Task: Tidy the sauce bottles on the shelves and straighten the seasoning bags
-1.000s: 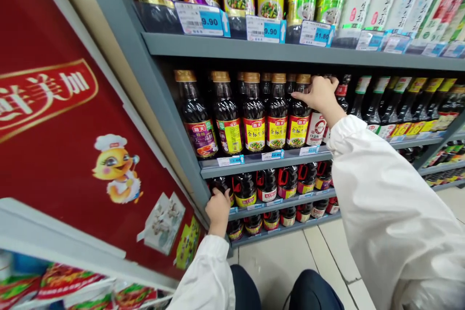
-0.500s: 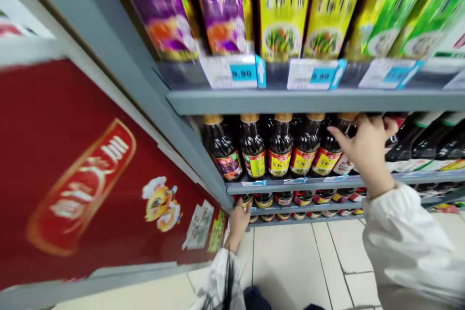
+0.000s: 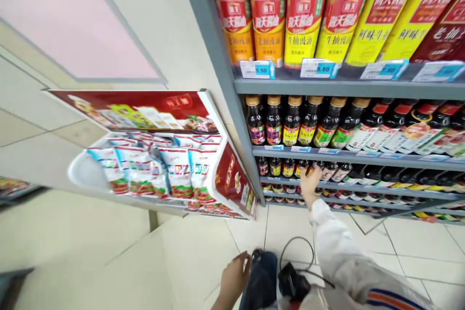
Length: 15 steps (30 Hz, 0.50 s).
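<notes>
My right hand (image 3: 310, 183) reaches to a lower shelf, fingers spread, in front of a row of small dark sauce bottles (image 3: 288, 167) with coloured labels. It covers part of the bottles behind it; whether the fingertips touch one is not clear. Low in the view, beside my dark trouser leg, my left hand (image 3: 234, 273) hangs off the shelves with loosely curled fingers and nothing visible in it. One shelf higher stand gold-capped sauce bottles (image 3: 290, 126).
Large soy sauce bottles (image 3: 269, 24) and yellow boxes (image 3: 385, 14) fill the upper shelf above price tags (image 3: 319, 69). To the left, a red-and-white display bin (image 3: 232, 174) holds white packets (image 3: 178, 169). A black object with a cable (image 3: 292, 281) is near my legs on the tiled floor (image 3: 203, 237).
The view has drawn back and up, showing more shelves and the packet bin. My left hand has left the low shelf at the corner and hangs near my leg. My right hand stays at the bottles.
</notes>
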Tool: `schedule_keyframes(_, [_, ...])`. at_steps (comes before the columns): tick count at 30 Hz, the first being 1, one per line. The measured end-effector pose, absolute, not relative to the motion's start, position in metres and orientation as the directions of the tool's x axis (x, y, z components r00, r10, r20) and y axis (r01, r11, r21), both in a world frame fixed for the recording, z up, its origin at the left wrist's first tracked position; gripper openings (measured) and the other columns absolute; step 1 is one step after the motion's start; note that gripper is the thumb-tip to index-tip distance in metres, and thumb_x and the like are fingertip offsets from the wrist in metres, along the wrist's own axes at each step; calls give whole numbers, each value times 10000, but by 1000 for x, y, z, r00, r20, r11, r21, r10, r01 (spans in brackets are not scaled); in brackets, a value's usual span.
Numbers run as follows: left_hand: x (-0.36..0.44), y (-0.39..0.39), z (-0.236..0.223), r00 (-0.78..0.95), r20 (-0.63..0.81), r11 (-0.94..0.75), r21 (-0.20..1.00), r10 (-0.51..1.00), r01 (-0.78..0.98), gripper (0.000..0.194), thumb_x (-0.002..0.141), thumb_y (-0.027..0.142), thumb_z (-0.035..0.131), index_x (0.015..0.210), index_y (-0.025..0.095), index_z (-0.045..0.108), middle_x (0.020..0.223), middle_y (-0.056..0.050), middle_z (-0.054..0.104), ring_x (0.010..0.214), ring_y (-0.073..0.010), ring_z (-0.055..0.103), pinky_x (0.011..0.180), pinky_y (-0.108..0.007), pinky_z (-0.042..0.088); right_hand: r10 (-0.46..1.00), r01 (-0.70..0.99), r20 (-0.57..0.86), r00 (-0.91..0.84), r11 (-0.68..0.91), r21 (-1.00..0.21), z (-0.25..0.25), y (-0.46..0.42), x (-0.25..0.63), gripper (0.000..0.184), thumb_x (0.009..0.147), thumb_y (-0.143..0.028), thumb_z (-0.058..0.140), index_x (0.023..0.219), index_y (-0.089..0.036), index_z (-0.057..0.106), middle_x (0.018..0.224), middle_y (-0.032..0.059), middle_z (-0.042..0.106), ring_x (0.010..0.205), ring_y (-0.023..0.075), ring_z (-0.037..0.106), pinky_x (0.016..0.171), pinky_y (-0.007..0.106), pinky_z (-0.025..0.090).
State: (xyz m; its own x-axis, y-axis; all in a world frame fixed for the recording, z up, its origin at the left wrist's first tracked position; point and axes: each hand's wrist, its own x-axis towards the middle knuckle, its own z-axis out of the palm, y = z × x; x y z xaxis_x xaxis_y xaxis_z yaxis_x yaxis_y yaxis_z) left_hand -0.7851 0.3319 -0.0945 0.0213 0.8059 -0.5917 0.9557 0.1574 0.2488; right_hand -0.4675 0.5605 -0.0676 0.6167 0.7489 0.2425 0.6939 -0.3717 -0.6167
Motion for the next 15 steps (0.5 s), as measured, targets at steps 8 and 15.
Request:
schedule_keyframes(8, [-873,290,-71,-159,-480,348,336,863,875,371,1060,329,407,1270,180,673,1275,-90,730,1152,-227,708,925,-298,529,920,715,81,383,-240,-657,-49,618,-581,520,939,-428,660,1291,-53,584,1280,223,646,1250,292,587,1099,355,439])
schedule_keyframes(15, [-930,290,-72,-149,-406,290,312,902,905,378,1061,328,400,1283,190,673,1309,-77,714,1155,-257,705,908,-334,538,859,678,24,511,-385,-626,-54,658,-574,484,903,-441,711,1174,-40,693,1165,289,697,1154,385,661,1030,445,491])
